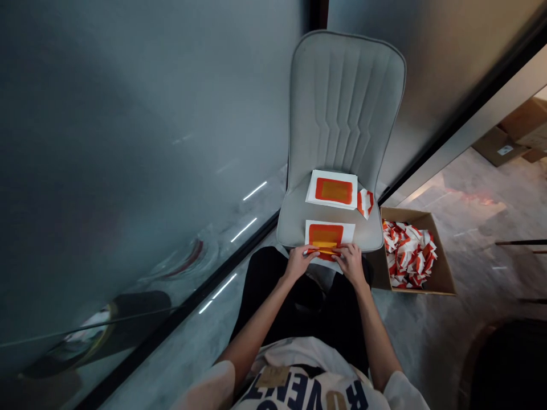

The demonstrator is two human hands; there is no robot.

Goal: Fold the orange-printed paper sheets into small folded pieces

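Observation:
In front of my knees, a white sheet [348, 232] with a red-orange rectangle and a golden middle lies at the front edge of the chair seat. My left hand [299, 262] pinches the left end of a bright yellow strip [325, 246] across this sheet. At its right end, my right hand [351, 262] has its fingers closed on the same strip. Whether the strip is a fold of the sheet or a separate film, I cannot tell. Farther back on the seat rests a stack of similar sheets [335, 190], with a crumpled red-and-white piece [365, 203] beside it.
The grey padded chair [346, 97] faces me. To its right stands an open cardboard box [442, 267] holding many crumpled red-and-white papers [410, 250]. A dark glass panel [149, 125] runs along the left. More cardboard boxes [498, 145] sit at the far right.

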